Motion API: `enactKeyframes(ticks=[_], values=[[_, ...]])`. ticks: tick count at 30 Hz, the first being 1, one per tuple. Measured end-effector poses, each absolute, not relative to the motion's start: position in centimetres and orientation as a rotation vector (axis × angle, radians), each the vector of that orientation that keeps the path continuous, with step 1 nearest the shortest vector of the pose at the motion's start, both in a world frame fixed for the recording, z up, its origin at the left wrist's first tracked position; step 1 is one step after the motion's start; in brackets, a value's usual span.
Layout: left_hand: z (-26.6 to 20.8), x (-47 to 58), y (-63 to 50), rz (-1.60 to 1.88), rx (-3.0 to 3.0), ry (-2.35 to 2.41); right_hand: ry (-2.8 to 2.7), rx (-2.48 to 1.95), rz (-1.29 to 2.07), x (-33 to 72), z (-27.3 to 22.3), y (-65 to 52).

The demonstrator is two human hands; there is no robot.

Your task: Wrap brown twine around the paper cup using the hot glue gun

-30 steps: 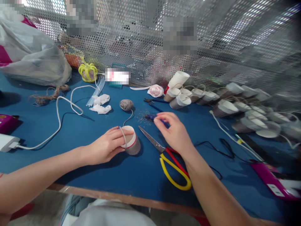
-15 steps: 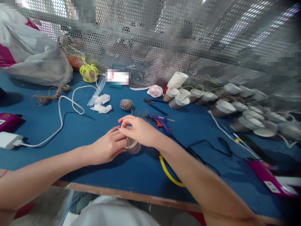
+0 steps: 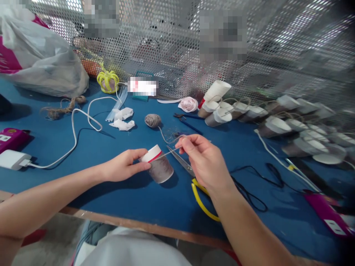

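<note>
My left hand (image 3: 130,162) is closed around the white rim of a small cup (image 3: 162,170) with a grey-brown body and a red line, tilted just above the table. In a pinch, my right hand (image 3: 201,157) holds grey yarn (image 3: 167,151), a stretch of which runs taut to the cup's rim. From the right fingers the yarn trails back to a grey yarn ball (image 3: 152,120). Beneath my right hand lie scissors (image 3: 203,207) with yellow handles, their blades pointing away from me. The glue gun behind that hand is mostly hidden.
Several similar cups (image 3: 219,116) stand at the back right before a perforated metal screen (image 3: 172,48). Pliers (image 3: 188,123), crumpled white scraps (image 3: 123,123) and a white cable (image 3: 73,136) lie around. A plastic bag (image 3: 47,62) sits back left.
My right hand has moved right, away from the left, drawing the yarn out taut. The cup is now tipped and more exposed, and the scissor blades have come into view.
</note>
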State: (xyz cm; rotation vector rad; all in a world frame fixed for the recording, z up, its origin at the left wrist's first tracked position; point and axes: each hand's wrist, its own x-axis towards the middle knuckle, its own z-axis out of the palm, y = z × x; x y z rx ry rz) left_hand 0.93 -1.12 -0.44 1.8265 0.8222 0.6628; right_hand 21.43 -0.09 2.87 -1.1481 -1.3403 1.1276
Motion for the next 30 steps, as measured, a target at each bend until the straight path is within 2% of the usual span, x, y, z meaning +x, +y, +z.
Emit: enactKeyframes(ticks=[14, 30], values=[[0.1, 0.7, -1.6, 0.589, 1.907, 0.791, -1.438, -1.222, 1.001, 21.2, 1.2, 0.7], [0.2, 0.5, -1.7, 0.617, 1.875, 0.750, -1.507, -1.320, 1.007, 21.3, 0.3, 0.7]])
